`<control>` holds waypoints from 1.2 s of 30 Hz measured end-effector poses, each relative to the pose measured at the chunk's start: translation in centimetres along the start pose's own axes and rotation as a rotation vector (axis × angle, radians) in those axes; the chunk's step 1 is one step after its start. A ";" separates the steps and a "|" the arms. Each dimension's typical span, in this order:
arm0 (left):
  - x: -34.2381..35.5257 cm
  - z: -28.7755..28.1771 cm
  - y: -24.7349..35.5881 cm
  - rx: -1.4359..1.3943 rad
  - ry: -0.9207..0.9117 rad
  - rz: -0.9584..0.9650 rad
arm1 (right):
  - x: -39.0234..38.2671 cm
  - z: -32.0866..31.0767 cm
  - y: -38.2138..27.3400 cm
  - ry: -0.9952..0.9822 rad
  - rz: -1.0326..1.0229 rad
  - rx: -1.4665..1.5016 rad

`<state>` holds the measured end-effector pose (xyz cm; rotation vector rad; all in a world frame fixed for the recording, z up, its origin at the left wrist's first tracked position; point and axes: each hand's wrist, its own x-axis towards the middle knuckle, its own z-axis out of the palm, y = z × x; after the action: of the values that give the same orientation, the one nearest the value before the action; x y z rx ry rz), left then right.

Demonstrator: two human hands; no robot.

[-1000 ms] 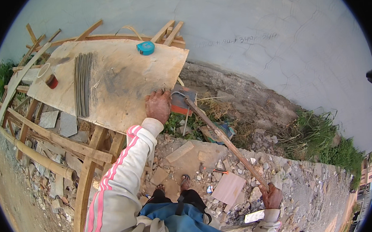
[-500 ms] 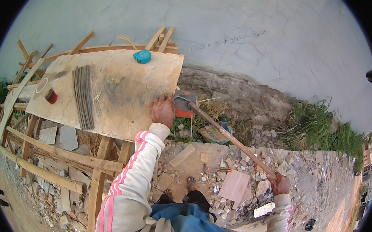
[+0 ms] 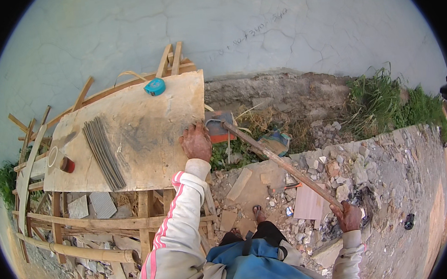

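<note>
The rusty pipe [image 3: 282,163] slants from beside the board's right edge toward the near right, above rubble [image 3: 360,171]. The right hand [image 3: 348,216] wraps its fingers around the near end. At the far end, a thin grey rod [image 3: 213,120] is curved, so this bend looks at least partly made. The left hand [image 3: 197,142] rests on the plywood sheet [image 3: 179,103], fingers curled; whether they grasp the rod, I cannot tell. Farther left, the rod bundle [image 3: 102,153] shows no such bend; a teal tape measure [image 3: 154,87] sits at the far edge.
</note>
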<state>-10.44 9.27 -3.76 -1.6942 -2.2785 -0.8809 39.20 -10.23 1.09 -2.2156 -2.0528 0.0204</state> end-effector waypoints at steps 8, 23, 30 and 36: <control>0.6 -1.6 -1.5 -0.468 0.001 -0.039 | -0.1 0.1 -0.2 0.011 -0.013 -0.007; -2.1 -2.8 1.1 -0.288 -0.487 0.450 | -0.7 1.0 -0.6 0.052 0.009 -0.005; -1.9 -2.8 0.7 -0.447 -0.565 0.364 | -2.5 0.4 -2.2 0.024 0.059 -0.055; -1.7 -2.5 -0.1 -0.451 -0.546 0.374 | -6.9 0.0 -5.7 0.044 0.128 -0.058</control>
<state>-10.42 6.50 -2.58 -2.7373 -2.0107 -0.9853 33.02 -16.66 1.10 -2.3569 -1.9098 -0.0766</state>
